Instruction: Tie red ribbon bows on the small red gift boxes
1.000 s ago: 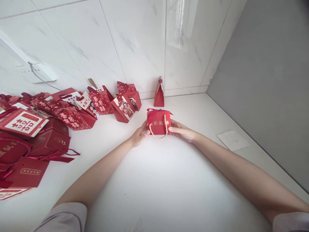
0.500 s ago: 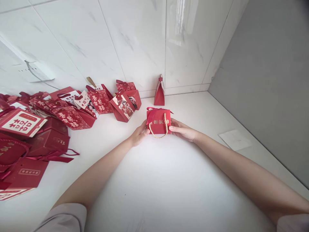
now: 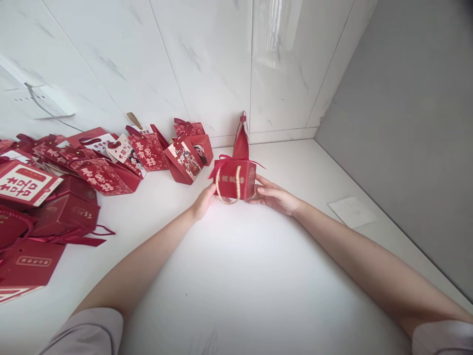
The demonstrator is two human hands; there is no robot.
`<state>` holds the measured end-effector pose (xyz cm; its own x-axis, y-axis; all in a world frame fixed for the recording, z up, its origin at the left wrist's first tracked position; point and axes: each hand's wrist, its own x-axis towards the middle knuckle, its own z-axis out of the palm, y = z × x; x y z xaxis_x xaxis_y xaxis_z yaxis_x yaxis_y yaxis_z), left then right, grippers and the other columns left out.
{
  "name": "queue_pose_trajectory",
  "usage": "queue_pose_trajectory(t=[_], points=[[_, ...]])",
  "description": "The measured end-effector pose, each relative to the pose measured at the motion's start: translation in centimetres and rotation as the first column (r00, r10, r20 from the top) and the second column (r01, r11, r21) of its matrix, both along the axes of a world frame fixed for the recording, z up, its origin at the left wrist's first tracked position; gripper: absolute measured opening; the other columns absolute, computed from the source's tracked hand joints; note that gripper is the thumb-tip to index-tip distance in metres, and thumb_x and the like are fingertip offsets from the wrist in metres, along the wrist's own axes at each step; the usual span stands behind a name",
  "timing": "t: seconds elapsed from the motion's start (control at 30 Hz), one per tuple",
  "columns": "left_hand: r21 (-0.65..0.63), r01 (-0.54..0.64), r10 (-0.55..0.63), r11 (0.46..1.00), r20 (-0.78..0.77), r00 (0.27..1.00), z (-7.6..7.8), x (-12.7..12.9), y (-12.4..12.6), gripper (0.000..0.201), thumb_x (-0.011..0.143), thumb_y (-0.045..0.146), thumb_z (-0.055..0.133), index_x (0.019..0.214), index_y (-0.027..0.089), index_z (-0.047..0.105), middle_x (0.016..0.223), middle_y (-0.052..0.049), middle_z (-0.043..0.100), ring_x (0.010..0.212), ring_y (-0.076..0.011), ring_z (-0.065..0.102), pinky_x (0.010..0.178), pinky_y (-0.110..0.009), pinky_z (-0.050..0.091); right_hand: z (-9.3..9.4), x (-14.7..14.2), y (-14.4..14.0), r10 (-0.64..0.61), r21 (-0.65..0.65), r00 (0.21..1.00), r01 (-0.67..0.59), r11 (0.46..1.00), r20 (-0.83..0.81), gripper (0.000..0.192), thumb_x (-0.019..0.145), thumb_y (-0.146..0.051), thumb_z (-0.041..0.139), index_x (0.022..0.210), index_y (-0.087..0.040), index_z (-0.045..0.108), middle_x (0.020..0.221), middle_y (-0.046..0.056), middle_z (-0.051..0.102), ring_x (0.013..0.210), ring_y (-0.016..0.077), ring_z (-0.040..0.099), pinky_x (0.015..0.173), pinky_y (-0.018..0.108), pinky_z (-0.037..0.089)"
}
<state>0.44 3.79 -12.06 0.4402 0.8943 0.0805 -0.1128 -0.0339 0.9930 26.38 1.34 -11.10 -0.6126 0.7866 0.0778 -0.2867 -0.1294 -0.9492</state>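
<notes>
A small red gift box (image 3: 231, 183) with gold lettering, a pink ribbon bow (image 3: 236, 159) on top and a twisted cream rope handle (image 3: 238, 185) is held between my two hands, close to the white surface. My left hand (image 3: 203, 201) grips its left side, the fingers partly hidden behind it. At the right side and lower right corner, my right hand (image 3: 275, 196) has its fingertips on the box, thumb and fingers slightly spread. Just behind the box, a tall red pointed gift box (image 3: 242, 140) stands against the wall.
Several red gift boxes (image 3: 146, 150) stand along the tiled wall (image 3: 210, 64), and more are heaped (image 3: 70, 212) at the left. A white paper square (image 3: 351, 212) lies at the right. Behind the left group, a wall socket with a cable (image 3: 48, 103) shows. A grey panel (image 3: 406, 123) bounds the right side.
The gift box has turned so its right side shows, and it is slightly farther left. My right hand's fingers have shifted and spread at its right edge. The whole view has moved slightly.
</notes>
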Motion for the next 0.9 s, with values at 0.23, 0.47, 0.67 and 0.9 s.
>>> queue_pose_trajectory(t=[0.23,0.47,0.67,0.9], points=[[-0.309,-0.074,0.153,0.948,0.239,0.959,0.1,0.7,-0.7,0.037,0.084,0.041,0.060,0.116,0.024,0.064,0.116,-0.004,0.071,0.109,-0.0259,0.065,0.090,-0.041,0.056,0.1,-0.9,-0.8,-0.054,0.126,0.998,0.052,0.991,0.015,0.078,0.083,-0.040,0.068,0.149,-0.036,0.027,0.151,0.004,0.043,0.133,0.0257,0.047,0.109,0.046,0.042],[-0.249,0.019,0.065,0.968,0.325,0.943,1.2,1.0,-1.4,0.064,0.083,0.070,0.050,0.126,0.024,0.058,0.134,-0.009,0.060,0.125,-0.0312,0.055,0.100,-0.049,0.050,-0.3,-0.2,-0.1,-0.112,0.069,0.991,0.107,0.992,0.067,0.085,0.084,-0.042,0.066,0.152,-0.040,0.016,0.134,0.006,0.054,0.113,0.0238,0.061,0.101,0.048,0.049],[-0.136,0.022,-0.010,0.991,0.085,0.996,0.4,1.0,-0.9,0.062,0.079,0.056,0.068,0.133,0.031,0.051,0.143,-0.009,0.052,0.132,-0.0336,0.047,0.100,-0.049,0.048,-0.9,-0.1,0.2,-0.099,0.139,0.993,0.090,0.986,0.058,0.097,0.080,-0.038,0.073,0.154,-0.039,0.010,0.144,0.008,0.046,0.124,0.0261,0.054,0.103,0.049,0.048],[-0.132,0.079,-0.076,0.988,0.027,0.997,0.7,0.7,-0.6,0.058,0.082,0.049,0.068,0.134,0.030,0.049,0.143,-0.012,0.051,0.129,-0.0329,0.050,0.091,-0.042,0.054,-0.9,0.0,0.4,-0.091,0.119,0.993,0.081,0.990,0.076,0.099,0.078,-0.035,0.076,0.153,-0.036,0.012,0.145,0.010,0.045,0.123,0.0247,0.055,0.111,0.051,0.039]])
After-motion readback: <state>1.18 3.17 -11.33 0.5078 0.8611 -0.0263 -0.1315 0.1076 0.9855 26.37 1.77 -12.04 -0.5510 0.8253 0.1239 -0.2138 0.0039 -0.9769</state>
